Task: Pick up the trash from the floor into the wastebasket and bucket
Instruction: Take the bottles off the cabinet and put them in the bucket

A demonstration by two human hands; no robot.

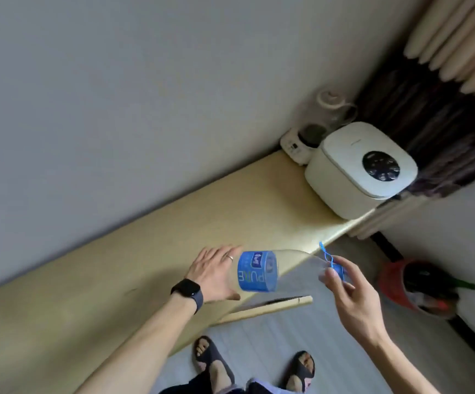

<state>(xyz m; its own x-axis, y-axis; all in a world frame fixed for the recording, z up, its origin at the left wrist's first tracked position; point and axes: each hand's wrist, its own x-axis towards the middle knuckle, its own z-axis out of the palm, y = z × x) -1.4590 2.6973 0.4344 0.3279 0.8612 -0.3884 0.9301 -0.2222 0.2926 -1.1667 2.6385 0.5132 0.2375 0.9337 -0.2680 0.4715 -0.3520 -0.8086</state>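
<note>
Grey floor (261, 334) below; the bottle (259, 271) lies level, the left hand (216, 275) with its grip cupped round the base, the right hand (352, 297) pinching the cap end nearest the bucket (391, 284).

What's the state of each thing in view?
bottle: looks empty, held level above the floor.
cap: at the bottle's neck, pinched.
left hand: holds the bottle's base end.
right hand: pinches the cap.
bucket: upright on the floor, trash inside.
rice cooker: lid shut.
kettle: lid on.
</note>
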